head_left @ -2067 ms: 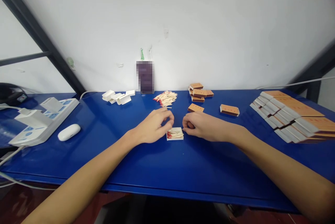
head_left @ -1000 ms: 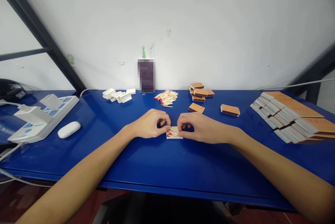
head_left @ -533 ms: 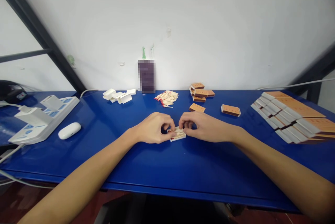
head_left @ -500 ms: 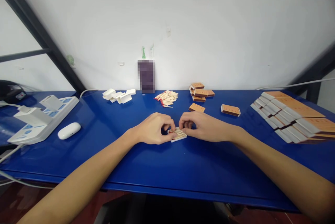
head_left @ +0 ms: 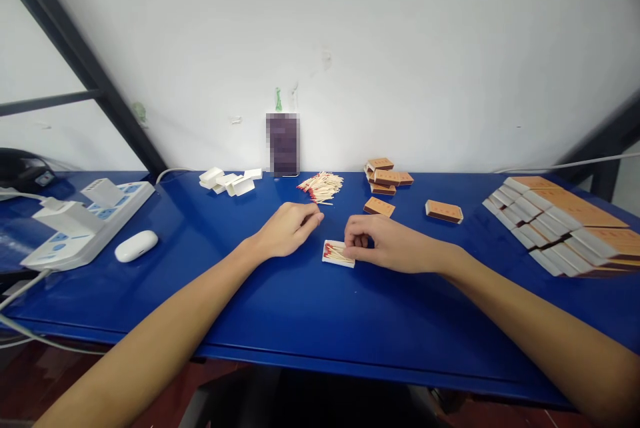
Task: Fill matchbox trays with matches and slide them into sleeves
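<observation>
A small white matchbox tray (head_left: 339, 264) lies flat on the blue table, with several red-headed matches (head_left: 336, 252) in it. My right hand (head_left: 377, 241) is closed at the tray's right end, thumb and fingers pinching it there and hiding that end. My left hand (head_left: 290, 228) is apart from the tray, up and to its left. Its thumb and forefinger are pressed together, and nothing shows between the tips. Just beyond those fingertips lies a loose pile of matches (head_left: 324, 185).
Empty white trays (head_left: 233, 183) lie at the back left. Orange matchboxes (head_left: 385, 176) are heaped behind my right hand, with single boxes (head_left: 444, 211) nearer. A large matchbox stack (head_left: 560, 221) stands right. A power strip (head_left: 90, 225) and white case (head_left: 136, 246) are left.
My left hand has left the matchbox tray and moved up and left towards the match pile. My right hand stays at the tray's right end. The view has shifted slightly.
</observation>
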A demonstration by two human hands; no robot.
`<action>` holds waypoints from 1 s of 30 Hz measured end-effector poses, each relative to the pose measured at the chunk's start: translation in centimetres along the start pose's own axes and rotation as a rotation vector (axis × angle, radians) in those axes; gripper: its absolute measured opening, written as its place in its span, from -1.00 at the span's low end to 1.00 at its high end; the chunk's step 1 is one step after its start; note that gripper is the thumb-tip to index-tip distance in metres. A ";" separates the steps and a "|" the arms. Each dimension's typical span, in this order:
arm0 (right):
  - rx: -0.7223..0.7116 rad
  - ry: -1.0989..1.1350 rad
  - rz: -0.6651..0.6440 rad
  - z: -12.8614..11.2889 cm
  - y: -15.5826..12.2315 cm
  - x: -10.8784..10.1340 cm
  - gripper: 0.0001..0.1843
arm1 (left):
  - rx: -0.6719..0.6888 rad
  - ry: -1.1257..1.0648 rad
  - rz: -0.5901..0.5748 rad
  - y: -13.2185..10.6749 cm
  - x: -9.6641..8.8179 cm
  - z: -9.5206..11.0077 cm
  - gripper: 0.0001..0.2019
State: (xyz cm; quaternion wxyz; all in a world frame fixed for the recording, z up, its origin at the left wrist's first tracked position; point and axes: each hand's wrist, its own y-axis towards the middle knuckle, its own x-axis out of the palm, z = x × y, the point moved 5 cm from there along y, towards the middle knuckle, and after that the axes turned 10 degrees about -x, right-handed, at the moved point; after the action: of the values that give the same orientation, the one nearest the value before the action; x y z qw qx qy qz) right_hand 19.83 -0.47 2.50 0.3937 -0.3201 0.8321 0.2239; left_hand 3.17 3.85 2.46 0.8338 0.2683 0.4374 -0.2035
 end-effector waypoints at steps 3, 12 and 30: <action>-0.024 -0.005 0.007 -0.3 0.0 -0.1 -0.76 | 0.055 0.052 -0.088 -0.1 0.7 0.3 -0.68; -0.027 -0.151 0.262 1.3 1.2 -0.1 -0.84 | -0.114 0.291 0.104 0.5 0.8 -2.1 -0.73; 0.038 -0.413 0.224 4.3 5.5 0.1 -0.84 | -0.233 0.323 0.054 0.5 1.1 -2.7 -0.64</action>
State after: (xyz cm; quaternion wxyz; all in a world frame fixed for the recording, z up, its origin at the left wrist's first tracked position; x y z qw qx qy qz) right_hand 18.07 6.03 0.53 0.5342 -0.1658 0.7682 0.3114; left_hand 2.37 5.83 0.35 0.7832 0.2109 0.5789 -0.0836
